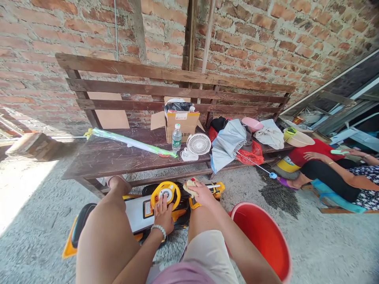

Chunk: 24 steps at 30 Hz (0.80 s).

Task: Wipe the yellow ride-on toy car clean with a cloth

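Note:
Below the bench, between my legs, stands a yellow and black ride-on toy car [137,215] with a white panel. My left hand [164,216] rests on the lower part of its yellow steering wheel [178,193], fingers stretched toward the hub; the thumb side is partly hidden. In my right hand [205,194] is a bunched, pale yellow cloth [191,187] with a bit of red on it. That hand is over the car's front end, next to a white bar [213,186] with yellow parts.
A red bucket [262,240] stands right of my leg. The wooden bench [97,157] bears a water bottle [177,138], a white fan [199,144], a cardboard box [182,124] and a silver umbrella [229,140]. Another person [331,169] sits at the far right.

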Tool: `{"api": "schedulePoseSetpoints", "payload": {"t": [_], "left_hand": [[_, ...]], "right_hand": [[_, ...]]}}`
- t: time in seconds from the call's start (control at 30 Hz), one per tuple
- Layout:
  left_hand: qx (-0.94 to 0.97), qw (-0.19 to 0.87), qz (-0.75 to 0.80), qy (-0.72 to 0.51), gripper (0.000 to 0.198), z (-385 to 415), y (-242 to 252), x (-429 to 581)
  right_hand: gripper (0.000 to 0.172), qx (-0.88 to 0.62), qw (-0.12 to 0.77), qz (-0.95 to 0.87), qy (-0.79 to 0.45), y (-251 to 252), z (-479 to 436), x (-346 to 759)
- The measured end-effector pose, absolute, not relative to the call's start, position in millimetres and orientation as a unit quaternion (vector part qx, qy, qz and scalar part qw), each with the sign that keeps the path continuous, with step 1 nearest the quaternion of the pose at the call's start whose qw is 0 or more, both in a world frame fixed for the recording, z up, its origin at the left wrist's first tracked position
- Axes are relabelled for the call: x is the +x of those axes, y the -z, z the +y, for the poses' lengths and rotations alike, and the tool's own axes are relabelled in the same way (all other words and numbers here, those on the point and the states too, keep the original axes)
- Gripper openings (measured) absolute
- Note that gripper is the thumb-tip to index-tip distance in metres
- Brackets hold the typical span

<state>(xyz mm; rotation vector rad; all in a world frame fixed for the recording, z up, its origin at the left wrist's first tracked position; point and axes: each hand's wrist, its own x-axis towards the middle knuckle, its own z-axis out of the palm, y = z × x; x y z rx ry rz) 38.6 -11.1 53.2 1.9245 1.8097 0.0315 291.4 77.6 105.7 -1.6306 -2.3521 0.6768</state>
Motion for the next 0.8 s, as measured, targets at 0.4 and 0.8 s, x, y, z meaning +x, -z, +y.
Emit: {"api": "schedulePoseSetpoints", "payload": {"t": [0.4,0.8], "left_hand": [[0.713,0.241,0.658,-0.02,0.073,-11,-54,36],[0.707,0.256,0.658,-0.029,0.074,-11,-51,38]], "right_hand": [[0.033,-0.662,-0.079,-0.729,-0.153,-112,105,271],[0.039,-0.612,-0.098,-0.777,-0.106,-133,71,314]]}}
